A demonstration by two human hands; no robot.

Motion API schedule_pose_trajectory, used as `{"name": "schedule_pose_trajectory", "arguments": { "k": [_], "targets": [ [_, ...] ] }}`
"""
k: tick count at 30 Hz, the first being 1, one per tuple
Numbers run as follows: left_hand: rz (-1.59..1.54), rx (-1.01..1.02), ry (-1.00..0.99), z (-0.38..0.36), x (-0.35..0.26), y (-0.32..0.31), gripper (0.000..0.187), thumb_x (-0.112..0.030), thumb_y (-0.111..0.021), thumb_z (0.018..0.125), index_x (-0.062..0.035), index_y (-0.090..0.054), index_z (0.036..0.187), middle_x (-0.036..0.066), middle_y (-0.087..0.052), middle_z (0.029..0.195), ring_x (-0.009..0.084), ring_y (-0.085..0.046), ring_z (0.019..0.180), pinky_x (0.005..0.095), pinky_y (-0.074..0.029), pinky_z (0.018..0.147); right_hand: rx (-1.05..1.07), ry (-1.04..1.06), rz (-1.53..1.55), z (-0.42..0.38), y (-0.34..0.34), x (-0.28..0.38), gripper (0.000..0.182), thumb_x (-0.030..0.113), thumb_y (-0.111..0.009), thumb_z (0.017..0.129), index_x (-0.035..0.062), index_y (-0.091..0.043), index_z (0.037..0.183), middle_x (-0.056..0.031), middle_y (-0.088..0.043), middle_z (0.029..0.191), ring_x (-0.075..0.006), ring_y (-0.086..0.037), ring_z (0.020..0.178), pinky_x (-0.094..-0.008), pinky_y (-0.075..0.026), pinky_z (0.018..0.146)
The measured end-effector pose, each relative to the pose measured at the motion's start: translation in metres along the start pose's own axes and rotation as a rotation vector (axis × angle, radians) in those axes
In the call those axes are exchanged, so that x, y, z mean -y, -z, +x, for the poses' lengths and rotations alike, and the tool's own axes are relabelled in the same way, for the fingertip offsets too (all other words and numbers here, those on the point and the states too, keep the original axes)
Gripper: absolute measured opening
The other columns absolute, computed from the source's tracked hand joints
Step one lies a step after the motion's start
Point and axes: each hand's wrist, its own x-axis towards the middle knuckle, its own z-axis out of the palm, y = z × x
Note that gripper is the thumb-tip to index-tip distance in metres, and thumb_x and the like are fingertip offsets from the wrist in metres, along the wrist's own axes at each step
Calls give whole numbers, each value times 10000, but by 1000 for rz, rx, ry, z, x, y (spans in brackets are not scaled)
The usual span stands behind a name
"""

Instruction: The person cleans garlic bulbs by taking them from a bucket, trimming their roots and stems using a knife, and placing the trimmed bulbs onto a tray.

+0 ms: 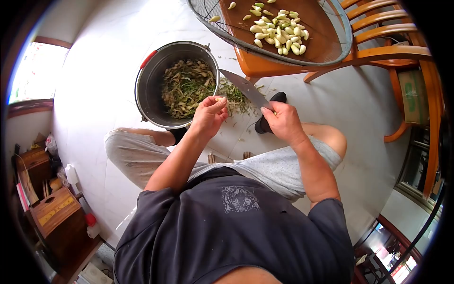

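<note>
Right now a small pale yellowish piece [220, 99] sits pinched between the thumb and fingertips of my left hand [210, 115], mostly hidden by them, at the near right rim of the bucket. My right hand [285, 124] is closed around the handle of a broad grey metal knife [243, 89], its blade slanting up and left toward that same rim; I can't tell whether the tip touches it.

The round grey metal bucket [150, 97], with a red grip on its handle, holds a heap of green and straw-coloured trimmings [187, 87]. More green scraps [239, 100] are strewn on the glossy white tiled floor [94, 156] just beside it, partly behind the blade.

Beyond the knife, a round grey mesh tray [348, 31] rests over the seat of an orange-brown wooden chair [262, 70], bearing several dozen pale, teardrop-shaped bulbs [286, 33], too overlapped to count exactly; two lie apart by its left edge.

I count one bucket, one knife, one tray and two black shoes [262, 126] on my feet, which stand close by the bucket and scraps. Farther out are a brown wooden cabinet [56, 210] to my left and a cardboard box [414, 97] to my right.
</note>
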Motion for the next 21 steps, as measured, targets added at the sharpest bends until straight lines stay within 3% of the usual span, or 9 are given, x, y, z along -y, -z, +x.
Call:
{"name": "schedule_pose_trajectory", "arguments": {
  "k": [3,10,16,19,21],
  "targets": [
    [-91,-49,-40,0,1,1,111,-71,-618,872,-52,-528,936,72,-615,880,163,-606,784,279,-517,712,-47,94,102,0,-9,14,140,136,-604,817,23,-653,883,-184,-599,715,-333,-580,641,-379,-455,596],
    [-182,-87,-29,0,2,-6,141,-101,-613,882,-37,-515,961,85,-608,882,182,-617,777,290,-540,721,-35,212,16,0,-24,11,155,124,-590,825,35,-657,933,-167,-620,786,-337,-606,741,-385,-478,653],
    [-336,27,-10,10,16,-3,104,-79,-578,897,-31,-522,970,87,-604,914,188,-605,827,271,-537,756,-87,248,-34,0,-30,4,159,125,-590,821,34,-661,930,-162,-626,792,-339,-610,752,-398,-492,666],
    [-291,-49,-22,4,15,-20,126,-115,-596,896,-40,-540,981,64,-609,878,158,-603,755,266,-518,630,-99,272,-79,-1,-31,1,162,121,-589,818,36,-661,935,-161,-625,791,-335,-609,747,-396,-495,655],
    [-211,-54,-21,2,13,-24,118,-110,-594,897,-39,-547,978,67,-617,872,152,-601,742,257,-506,612,-112,294,-102,-1,-31,1,166,115,-586,816,35,-657,944,-157,-622,788,-332,-607,739,-396,-496,646]
  ]
}}
